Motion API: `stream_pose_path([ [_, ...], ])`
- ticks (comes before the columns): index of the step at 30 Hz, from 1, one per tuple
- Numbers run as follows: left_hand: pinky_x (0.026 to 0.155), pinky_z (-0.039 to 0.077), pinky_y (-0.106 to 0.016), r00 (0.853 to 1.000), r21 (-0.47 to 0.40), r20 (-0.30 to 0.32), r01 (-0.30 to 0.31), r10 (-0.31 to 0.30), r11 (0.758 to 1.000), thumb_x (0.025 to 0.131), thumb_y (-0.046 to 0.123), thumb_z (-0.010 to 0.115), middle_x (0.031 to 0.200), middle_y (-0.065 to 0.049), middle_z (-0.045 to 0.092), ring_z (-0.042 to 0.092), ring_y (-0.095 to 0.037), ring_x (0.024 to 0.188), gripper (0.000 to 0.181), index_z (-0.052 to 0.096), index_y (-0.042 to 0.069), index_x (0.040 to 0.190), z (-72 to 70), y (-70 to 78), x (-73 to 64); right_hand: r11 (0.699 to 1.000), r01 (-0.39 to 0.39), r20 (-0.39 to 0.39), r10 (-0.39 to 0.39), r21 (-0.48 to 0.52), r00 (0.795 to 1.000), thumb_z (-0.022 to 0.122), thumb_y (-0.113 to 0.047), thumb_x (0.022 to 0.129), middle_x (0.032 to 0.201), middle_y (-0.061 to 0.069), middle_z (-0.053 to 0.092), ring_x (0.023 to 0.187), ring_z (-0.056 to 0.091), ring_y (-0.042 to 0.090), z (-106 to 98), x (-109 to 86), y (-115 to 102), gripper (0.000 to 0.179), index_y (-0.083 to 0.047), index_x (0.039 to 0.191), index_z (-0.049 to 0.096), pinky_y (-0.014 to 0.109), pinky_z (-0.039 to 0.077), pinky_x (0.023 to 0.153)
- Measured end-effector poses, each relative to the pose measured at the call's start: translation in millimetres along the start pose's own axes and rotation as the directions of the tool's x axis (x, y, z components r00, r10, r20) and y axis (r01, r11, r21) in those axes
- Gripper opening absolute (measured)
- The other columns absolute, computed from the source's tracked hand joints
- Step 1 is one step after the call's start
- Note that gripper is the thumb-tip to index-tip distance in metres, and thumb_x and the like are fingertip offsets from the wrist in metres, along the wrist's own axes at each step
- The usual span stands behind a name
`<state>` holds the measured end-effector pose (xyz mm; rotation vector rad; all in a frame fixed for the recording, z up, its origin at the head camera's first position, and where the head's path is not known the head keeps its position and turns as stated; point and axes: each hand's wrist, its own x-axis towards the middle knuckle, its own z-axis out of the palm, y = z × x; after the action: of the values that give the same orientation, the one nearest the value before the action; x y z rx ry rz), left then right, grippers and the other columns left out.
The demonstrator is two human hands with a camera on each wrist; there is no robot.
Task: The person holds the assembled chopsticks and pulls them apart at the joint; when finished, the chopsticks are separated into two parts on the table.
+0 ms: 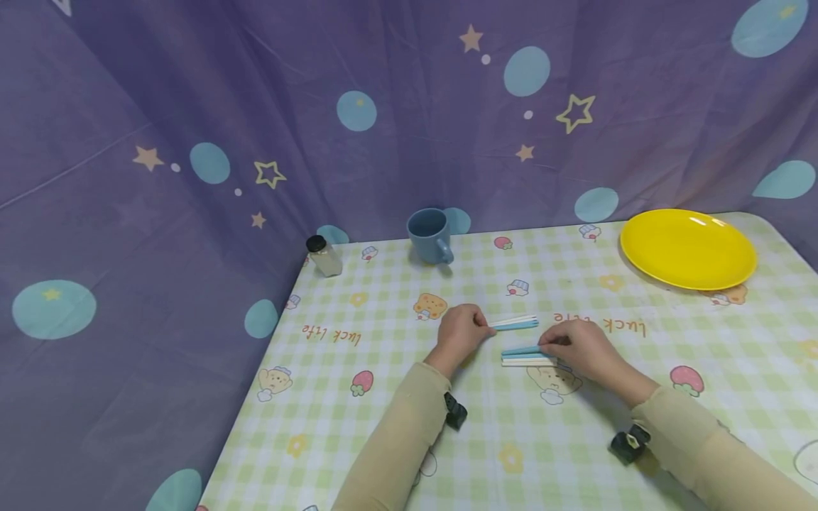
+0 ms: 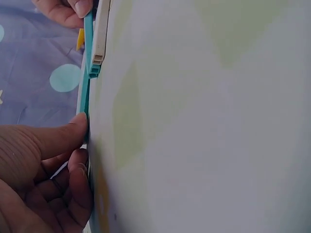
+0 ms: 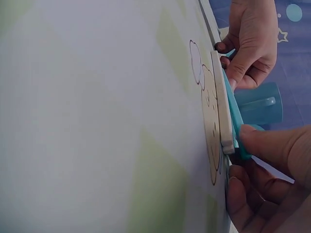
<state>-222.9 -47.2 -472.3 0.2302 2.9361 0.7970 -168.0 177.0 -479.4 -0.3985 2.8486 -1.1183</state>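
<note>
My left hand [image 1: 460, 331] pinches the left end of a slim blue bar [image 1: 517, 326], much like a bag clip, between thumb and fingers. A white bar [image 1: 519, 319] lies alongside it. Nearer to me, my right hand [image 1: 586, 349] has thumb and fingertips on the right end of another blue bar [image 1: 519, 350]. Beside that one are white bars [image 1: 525, 363], low on the tablecloth. Square hollow ends show on a white bar [image 2: 99, 48] in the left wrist view. In the right wrist view the thumb presses a blue bar [image 3: 234, 107] that slants against the white one.
A blue mug [image 1: 429, 238] stands at the back edge, its handle toward the front right. Left of it is a small black-capped shaker [image 1: 324, 257]. A yellow oval plate [image 1: 686, 248] lies at the back right. A purple curtain [image 1: 409, 163] hangs behind the checked tablecloth [image 1: 486, 461].
</note>
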Motion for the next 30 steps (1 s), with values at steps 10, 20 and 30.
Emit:
stream_pose_path([
  [10, 0.060, 0.042, -0.025, 1.000, 0.039, 0.008, 0.023, -0.023, 0.999, 0.076, 0.032, 0.085, 0.066, 0.007, 0.055, 0.050, -0.011, 0.061, 0.031, 0.060, 0.017, 0.066, -0.2, 3.0, 1.8, 0.999, 0.034, 0.044, -0.035, 0.015, 0.998, 0.074, -0.012, 0.087, 0.087, -0.002, 0.072, 0.084, 0.062, 0.017, -0.5, -0.8, 0.5, 0.004, -0.013, 0.087, 0.078, 0.040, 0.049, 0.078],
  [20, 0.067, 0.044, -0.026, 0.999, 0.032, 0.012, 0.029, -0.029, 0.999, 0.076, 0.029, 0.085, 0.079, 0.008, 0.063, 0.054, -0.009, 0.070, 0.022, 0.067, 0.019, 0.084, 0.7, 4.4, 3.3, 0.999, 0.036, 0.060, -0.037, 0.009, 0.998, 0.072, -0.009, 0.087, 0.090, -0.003, 0.071, 0.085, 0.060, 0.016, -1.2, -0.3, 0.6, 0.009, -0.016, 0.088, 0.078, 0.039, 0.048, 0.077],
  [30, 0.067, 0.043, -0.026, 0.999, 0.028, 0.024, 0.037, -0.038, 0.999, 0.076, 0.027, 0.085, 0.077, 0.010, 0.062, 0.052, -0.008, 0.068, 0.020, 0.067, 0.020, 0.080, 0.7, 5.9, 2.8, 0.999, -0.014, 0.151, 0.008, 0.037, 0.988, 0.083, -0.021, 0.078, 0.088, -0.006, 0.066, 0.077, 0.048, 0.016, -3.4, -1.0, -1.4, 0.017, -0.017, 0.093, 0.076, 0.032, 0.040, 0.068],
])
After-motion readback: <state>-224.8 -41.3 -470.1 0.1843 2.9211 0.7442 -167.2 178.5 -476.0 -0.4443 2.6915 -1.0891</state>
